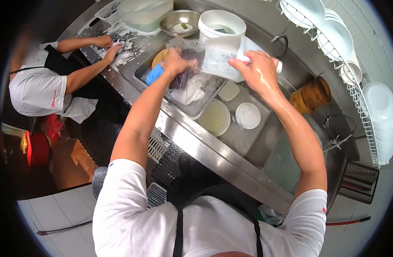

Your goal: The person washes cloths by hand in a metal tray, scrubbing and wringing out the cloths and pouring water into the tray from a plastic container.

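Note:
My right hand, wet along the wrist, grips a translucent white plastic container tipped over a metal tray. My left hand is closed at a dark purplish crumpled bundle in the tray; motion blurs it, and I cannot tell whether it is cloth or plastic. Beside it in the tray lie a blue crumpled piece, a wet white cloth-like piece and clear plastic film. A round tan item shows behind my left wrist.
Round containers and a white bowl sit in the sink. Behind stand a white bucket and a steel bowl. A dish rack hangs right, near a faucet. At left, a co-worker's hands work in suds.

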A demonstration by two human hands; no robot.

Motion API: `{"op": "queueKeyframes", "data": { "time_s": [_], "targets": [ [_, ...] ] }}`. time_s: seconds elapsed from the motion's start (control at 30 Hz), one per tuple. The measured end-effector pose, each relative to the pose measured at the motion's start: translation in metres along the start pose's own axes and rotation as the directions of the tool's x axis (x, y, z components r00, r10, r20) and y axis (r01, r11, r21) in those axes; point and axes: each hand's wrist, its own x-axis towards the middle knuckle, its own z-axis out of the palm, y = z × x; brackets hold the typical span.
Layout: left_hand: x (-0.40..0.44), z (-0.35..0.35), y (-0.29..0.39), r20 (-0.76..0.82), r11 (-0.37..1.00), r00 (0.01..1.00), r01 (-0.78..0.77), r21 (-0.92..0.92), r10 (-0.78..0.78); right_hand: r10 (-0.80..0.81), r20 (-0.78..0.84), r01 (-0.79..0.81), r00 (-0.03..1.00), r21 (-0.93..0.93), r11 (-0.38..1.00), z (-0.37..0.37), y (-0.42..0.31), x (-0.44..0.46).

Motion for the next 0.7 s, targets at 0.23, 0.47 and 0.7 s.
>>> {"op": "queueKeyframes", "data": {
  "time_s": [0.23,0.47,0.7],
  "targets": [
    [0.038,-0.028,0.007,0.04,0.955,0.998,-0.03,-0.296,0.044,-0.332,-0.163,0.3,0.929,-0.194,0.934,-0.021,-0.031,0.012],
    [0.001,-0.067,0.088,0.098,0.941,0.936,-0.337,-0.019,0.337,-0.262,-0.213,0.207,0.941,-0.251,0.946,-0.06,0.007,-0.032],
    [-0.063,-0.007,0.056,0.543,0.822,0.655,-0.557,-0.122,0.525,0.281,-0.392,-0.432,0.876,-0.379,0.819,-0.08,0.18,-0.232]
  ]
}}
